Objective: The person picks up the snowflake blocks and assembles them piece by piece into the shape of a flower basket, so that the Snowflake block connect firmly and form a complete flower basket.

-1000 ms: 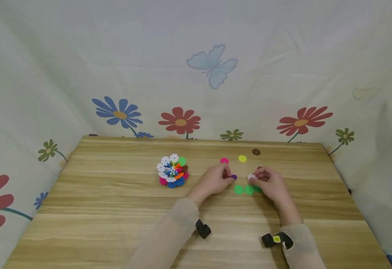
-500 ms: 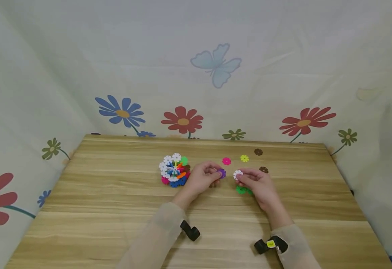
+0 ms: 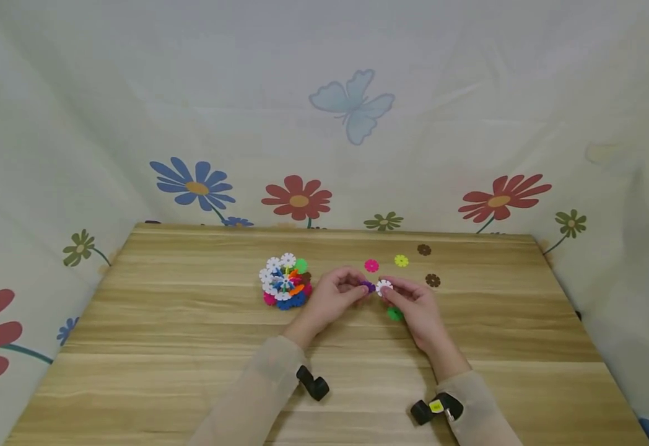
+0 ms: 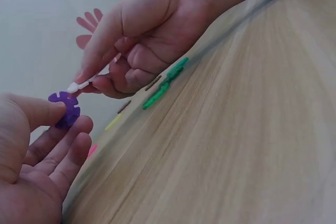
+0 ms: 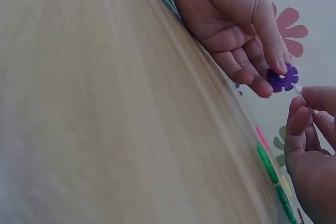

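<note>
My left hand [image 3: 331, 302] pinches a purple notched snowflake disc [image 5: 281, 78] between thumb and fingers. A white snowflake disc [image 3: 384, 287] is pinched in my right hand [image 3: 420, 313]. The two discs are held up above the table, edge to edge and turned at an angle to each other. In both wrist views their rims meet; whether the slots are engaged I cannot tell. Just below my right hand lie green discs [image 4: 165, 85], partly hidden from the head view.
Left of my hands sits a multicoloured cluster of snowflake discs [image 3: 285, 284]. Beyond them lie a pink disc [image 3: 371, 265], a yellow disc [image 3: 401, 261] and two brown discs, one farther back [image 3: 424, 249] and one nearer [image 3: 433, 280]. A flower-printed curtain [image 3: 235, 124] borders the wooden table [image 3: 163, 322].
Both hands have shifted left and up off the green discs, carrying the purple and white discs. The right hand has closed in on the left, bringing the two discs together.
</note>
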Demonstrator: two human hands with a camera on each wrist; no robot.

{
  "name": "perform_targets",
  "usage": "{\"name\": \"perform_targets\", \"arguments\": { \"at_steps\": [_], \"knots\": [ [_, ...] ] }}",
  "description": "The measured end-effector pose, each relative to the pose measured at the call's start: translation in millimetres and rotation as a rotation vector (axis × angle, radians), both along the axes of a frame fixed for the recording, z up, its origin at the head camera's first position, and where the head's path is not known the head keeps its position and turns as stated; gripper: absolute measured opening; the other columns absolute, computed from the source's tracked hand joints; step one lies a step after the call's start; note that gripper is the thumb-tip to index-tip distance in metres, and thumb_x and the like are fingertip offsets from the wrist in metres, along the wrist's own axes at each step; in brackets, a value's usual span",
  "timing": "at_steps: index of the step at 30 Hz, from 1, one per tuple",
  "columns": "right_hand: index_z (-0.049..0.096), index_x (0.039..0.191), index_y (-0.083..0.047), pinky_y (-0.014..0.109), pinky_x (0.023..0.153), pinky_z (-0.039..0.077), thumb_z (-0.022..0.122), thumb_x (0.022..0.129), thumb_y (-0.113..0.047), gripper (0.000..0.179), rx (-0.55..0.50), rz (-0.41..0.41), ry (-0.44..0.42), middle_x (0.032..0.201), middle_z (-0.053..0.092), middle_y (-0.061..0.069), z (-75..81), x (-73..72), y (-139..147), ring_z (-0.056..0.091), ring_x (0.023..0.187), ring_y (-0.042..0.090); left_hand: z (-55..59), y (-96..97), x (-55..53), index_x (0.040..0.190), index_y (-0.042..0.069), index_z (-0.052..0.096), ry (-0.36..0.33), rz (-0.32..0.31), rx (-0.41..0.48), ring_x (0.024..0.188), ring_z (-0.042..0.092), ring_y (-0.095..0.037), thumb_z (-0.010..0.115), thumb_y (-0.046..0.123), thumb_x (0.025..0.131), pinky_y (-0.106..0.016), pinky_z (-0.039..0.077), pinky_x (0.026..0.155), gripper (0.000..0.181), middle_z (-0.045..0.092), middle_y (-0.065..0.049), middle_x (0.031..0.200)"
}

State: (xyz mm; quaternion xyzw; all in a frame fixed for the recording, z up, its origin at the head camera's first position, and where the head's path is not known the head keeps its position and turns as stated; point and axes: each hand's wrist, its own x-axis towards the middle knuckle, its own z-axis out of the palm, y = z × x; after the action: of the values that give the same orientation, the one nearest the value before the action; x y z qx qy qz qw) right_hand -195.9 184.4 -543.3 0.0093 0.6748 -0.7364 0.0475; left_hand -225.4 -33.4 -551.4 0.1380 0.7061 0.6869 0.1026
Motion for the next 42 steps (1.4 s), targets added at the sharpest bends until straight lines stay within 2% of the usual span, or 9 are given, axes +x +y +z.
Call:
{"name": "perform_targets", "arguments": {
  "at_steps": [4,7,11,14,20,27,34,42],
  "knots": [
    [0.068,0.136,0.011,0.022,0.078,0.061,0.078,0.1,-0.002,0.039,0.008,-0.001,0.02,0.109,0.079,0.003,0.4,0.2,0.2,0.075,0.096,0.014,-0.5,-0.3,-0.1,0.111,0.012,0.077,0.041,0.012,-0.034,0.1,0.076,-0.022,0.078,0.007,0.102,-0.031,0.064,0.09,0.01,0.077,-0.004,0.111],
    [0.069,0.134,0.013,0.024,0.081,0.063,0.079,0.099,0.0,0.038,0.019,-0.005,0.037,0.111,0.08,0.006,1.3,0.6,0.1,0.075,0.097,0.012,-1.0,-0.5,-0.1,0.108,0.014,0.08,0.096,0.021,-0.069,0.1,0.076,-0.019,0.081,0.009,0.1,-0.03,0.063,0.091,0.01,0.079,-0.001,0.109],
    [0.071,0.131,0.011,0.022,0.073,0.061,0.08,0.098,-0.001,0.036,0.045,-0.015,0.035,0.111,0.081,0.008,1.9,1.1,0.4,0.076,0.093,0.013,-0.9,-0.3,0.7,0.104,0.016,0.083,0.168,0.038,-0.12,0.097,0.076,-0.017,0.084,0.011,0.097,-0.029,0.063,0.088,0.009,0.081,0.002,0.105],
    [0.073,0.129,0.01,0.021,0.07,0.06,0.08,0.099,-0.001,0.033,0.053,-0.023,0.026,0.109,0.081,0.008,1.5,0.6,0.4,0.075,0.091,0.015,0.1,0.1,1.4,0.102,0.017,0.084,0.194,0.047,-0.143,0.097,0.075,-0.015,0.084,0.01,0.097,-0.028,0.063,0.087,0.009,0.082,0.004,0.103],
    [0.073,0.129,0.01,0.021,0.071,0.06,0.079,0.1,-0.002,0.032,0.058,-0.028,0.018,0.106,0.081,0.006,1.7,0.0,-0.1,0.075,0.09,0.016,2.3,0.8,2.6,0.103,0.015,0.083,0.212,0.062,-0.158,0.096,0.075,-0.013,0.083,0.006,0.098,-0.028,0.063,0.086,0.01,0.082,0.004,0.103],
    [0.068,0.132,0.015,0.025,0.08,0.063,0.078,0.1,-0.001,0.037,0.022,-0.064,0.037,0.102,0.081,0.001,1.8,-0.9,2.6,0.075,0.09,0.014,1.4,0.0,0.6,0.102,0.014,0.079,0.234,0.101,-0.139,0.097,0.076,-0.013,0.082,0.006,0.098,-0.028,0.063,0.087,0.009,0.082,0.003,0.106],
    [0.069,0.133,0.014,0.028,0.082,0.065,0.078,0.1,-0.001,0.037,0.0,-0.048,0.054,0.103,0.082,0.002,-1.9,-2.3,3.0,0.077,0.091,0.015,3.6,1.4,2.8,0.103,0.012,0.079,0.255,0.068,-0.143,0.099,0.076,-0.014,0.083,0.008,0.098,-0.03,0.063,0.089,0.007,0.082,0.003,0.108],
    [0.069,0.131,0.014,0.032,0.083,0.066,0.078,0.1,0.0,0.035,-0.025,-0.075,0.028,0.102,0.082,0.007,0.5,-1.9,1.2,0.08,0.089,0.02,2.1,1.5,4.7,0.102,0.019,0.08,0.269,0.027,-0.195,0.098,0.075,-0.01,0.084,0.013,0.099,-0.028,0.063,0.09,0.008,0.081,0.009,0.106]
  ]
}}
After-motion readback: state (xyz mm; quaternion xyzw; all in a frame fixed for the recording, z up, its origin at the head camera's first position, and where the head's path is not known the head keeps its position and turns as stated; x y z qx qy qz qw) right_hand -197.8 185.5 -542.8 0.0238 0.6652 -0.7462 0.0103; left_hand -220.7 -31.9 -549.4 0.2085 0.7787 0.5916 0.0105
